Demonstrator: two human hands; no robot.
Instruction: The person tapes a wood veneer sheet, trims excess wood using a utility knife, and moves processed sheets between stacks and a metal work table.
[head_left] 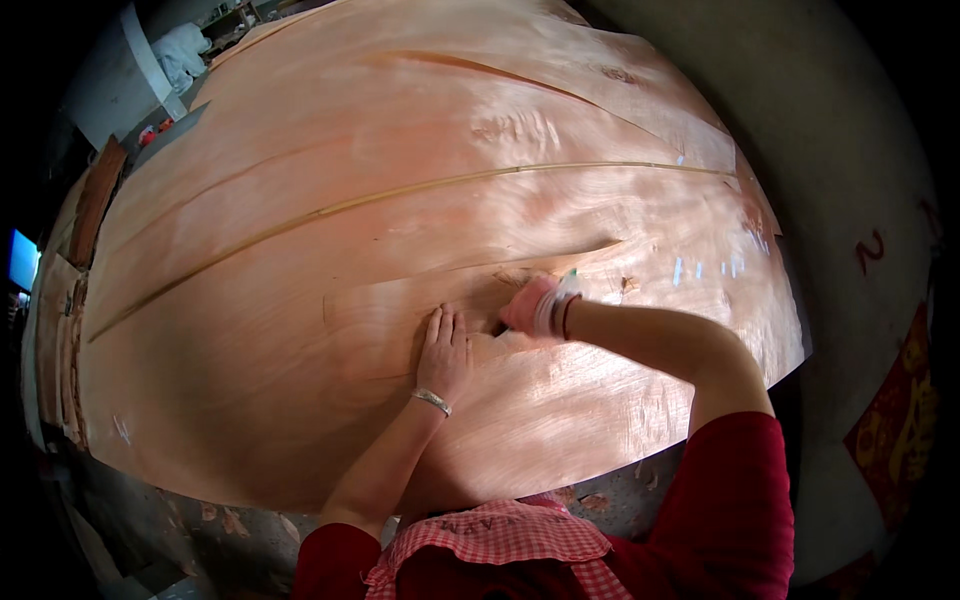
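Observation:
A very large sheet of pale reddish wood veneer (250, 400) spreads out in front of me. My left hand (445, 355) lies flat on it, fingers stretched forward and thumb toward the right hand. Just to the right, my right hand (530, 305) is closed and pressed low to the sheet. A dark pointed tip shows below its fingers and a bit of green above the wrist; the rest of what it grips is hidden. Ahead of both hands runs the raised edge of a veneer strip (400, 290). Farther off, a long thin stick (400, 195) lies across the sheet.
Short pieces of white tape (700, 269) stick to the sheet at the right. Stacked veneer (97, 205) stands along the left edge. A wall (840, 150) with a red paper decoration (892, 425) is at the right; wood scraps (232, 522) lie on the floor nearby.

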